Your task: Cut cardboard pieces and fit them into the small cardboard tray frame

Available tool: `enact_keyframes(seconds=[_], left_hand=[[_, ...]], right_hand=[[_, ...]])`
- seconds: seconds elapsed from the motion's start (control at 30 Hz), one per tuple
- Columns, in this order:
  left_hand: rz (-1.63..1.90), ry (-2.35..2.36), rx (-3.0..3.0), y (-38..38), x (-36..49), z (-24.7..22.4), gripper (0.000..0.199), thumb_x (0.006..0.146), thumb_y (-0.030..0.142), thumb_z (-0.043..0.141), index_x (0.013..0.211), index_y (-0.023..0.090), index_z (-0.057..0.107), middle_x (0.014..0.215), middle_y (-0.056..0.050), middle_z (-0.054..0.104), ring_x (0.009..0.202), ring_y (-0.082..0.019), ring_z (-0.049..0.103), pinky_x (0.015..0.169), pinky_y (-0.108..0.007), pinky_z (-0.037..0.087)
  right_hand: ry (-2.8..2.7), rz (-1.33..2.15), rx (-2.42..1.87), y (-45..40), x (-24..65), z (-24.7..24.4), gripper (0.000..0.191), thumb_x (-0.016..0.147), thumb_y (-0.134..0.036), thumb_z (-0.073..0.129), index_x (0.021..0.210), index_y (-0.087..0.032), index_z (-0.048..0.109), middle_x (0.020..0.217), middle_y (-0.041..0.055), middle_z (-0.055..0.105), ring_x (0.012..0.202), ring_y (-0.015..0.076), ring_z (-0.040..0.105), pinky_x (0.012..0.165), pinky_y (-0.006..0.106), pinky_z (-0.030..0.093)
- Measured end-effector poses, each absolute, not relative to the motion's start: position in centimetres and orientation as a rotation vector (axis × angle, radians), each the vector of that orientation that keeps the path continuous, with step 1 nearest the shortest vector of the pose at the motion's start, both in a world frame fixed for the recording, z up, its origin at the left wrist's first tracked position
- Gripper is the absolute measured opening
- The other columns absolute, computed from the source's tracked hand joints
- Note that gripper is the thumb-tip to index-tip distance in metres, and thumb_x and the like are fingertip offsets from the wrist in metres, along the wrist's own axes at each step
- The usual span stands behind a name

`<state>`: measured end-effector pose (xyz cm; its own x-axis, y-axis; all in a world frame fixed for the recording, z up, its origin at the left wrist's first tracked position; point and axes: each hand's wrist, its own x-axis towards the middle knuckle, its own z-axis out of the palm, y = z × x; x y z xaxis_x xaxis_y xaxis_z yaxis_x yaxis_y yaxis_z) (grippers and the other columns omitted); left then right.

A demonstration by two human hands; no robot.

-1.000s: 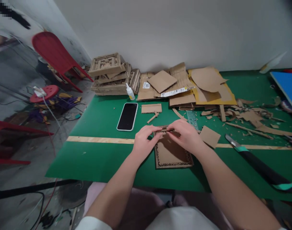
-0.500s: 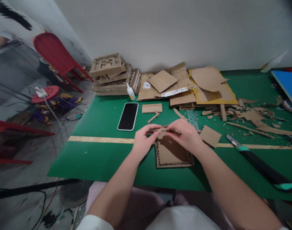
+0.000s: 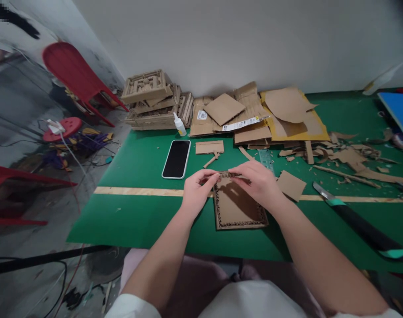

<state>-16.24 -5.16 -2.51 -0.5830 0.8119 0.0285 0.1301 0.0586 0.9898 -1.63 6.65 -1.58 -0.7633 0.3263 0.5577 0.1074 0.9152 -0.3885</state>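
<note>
Grip: left hand [image 3: 197, 190] and right hand [image 3: 260, 182] both pinching a short strip [image 3: 225, 175], one at each end. Strip at frame centre, slightly below middle, over the far edge of the panel [image 3: 232, 203]; contact between them cannot be told. Phone [image 3: 176, 159] left of centre; knife [image 3: 360, 225] at lower right, blade pointing upper left.

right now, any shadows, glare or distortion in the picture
In the head view, a dark shadow falls on the panel beside the right hand; no strong glare on the phone in the head view; toward the head view's right edge, the knife looks stretched, likely by a wide lens.
</note>
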Motion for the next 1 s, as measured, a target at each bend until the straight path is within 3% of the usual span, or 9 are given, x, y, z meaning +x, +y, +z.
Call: enact_keyframes(seconds=[0.1,0.2,0.3,0.43,1.0], left_hand=[[1.552,1.772,0.952,-5.1,-16.2,-2.5,0.02,0.076,0.035,0.065,0.082,0.016,0.067,0.073,-0.003,0.069,0.07,-0.016,0.066,0.069,-0.028,0.054],[1.583,1.824,0.994,-5.1,-16.4,-2.7,0.022,0.079,0.034,0.062,0.092,0.017,0.067,0.087,-0.005,0.069,0.08,-0.017,0.065,0.074,-0.029,0.054],[1.664,1.886,1.024,-5.0,-16.9,-3.0,0.023,0.081,0.03,0.059,0.1,0.019,0.064,0.099,-0.006,0.066,0.088,-0.017,0.063,0.077,-0.03,0.053],[1.655,1.945,1.076,-5.2,-17.1,-3.1,0.019,0.082,0.026,0.057,0.099,0.021,0.064,0.097,-0.005,0.065,0.085,-0.016,0.061,0.075,-0.029,0.052],[1.508,2.06,1.324,-5.2,-16.6,-2.8,0.017,0.086,0.021,0.051,0.096,0.022,0.064,0.099,-0.004,0.063,0.084,-0.014,0.059,0.068,-0.025,0.048]], right_hand=[[-2.452,0.438,-0.317,6.7,-1.6,-1.5,0.014,0.084,-0.022,0.053,0.092,-0.018,0.064,0.085,0.0062,0.07,0.082,0.0179,0.06,0.074,0.033,0.049],[-2.506,0.477,-0.356,7.1,-1.2,-1.2,0.015,0.083,-0.026,0.054,0.09,-0.018,0.064,0.088,0.007,0.068,0.087,0.0188,0.058,0.08,0.035,0.049],[-2.619,0.456,-0.46,7.9,-0.5,-1.0,0.013,0.08,-0.029,0.059,0.083,-0.019,0.067,0.105,0.0097,0.063,0.107,0.0247,0.051,0.091,0.043,0.045],[-2.764,0.418,-0.533,8.5,0.0,-1.3,0.01,0.077,-0.029,0.062,0.077,-0.021,0.068,0.12,0.0098,0.056,0.127,0.0313,0.037,0.099,0.052,0.039],[-2.859,0.331,-0.62,7.8,-0.9,-2.2,0.012,0.079,-0.026,0.06,0.084,-0.018,0.068,0.118,0.0115,0.058,0.129,0.0342,0.037,0.101,0.053,0.039]])
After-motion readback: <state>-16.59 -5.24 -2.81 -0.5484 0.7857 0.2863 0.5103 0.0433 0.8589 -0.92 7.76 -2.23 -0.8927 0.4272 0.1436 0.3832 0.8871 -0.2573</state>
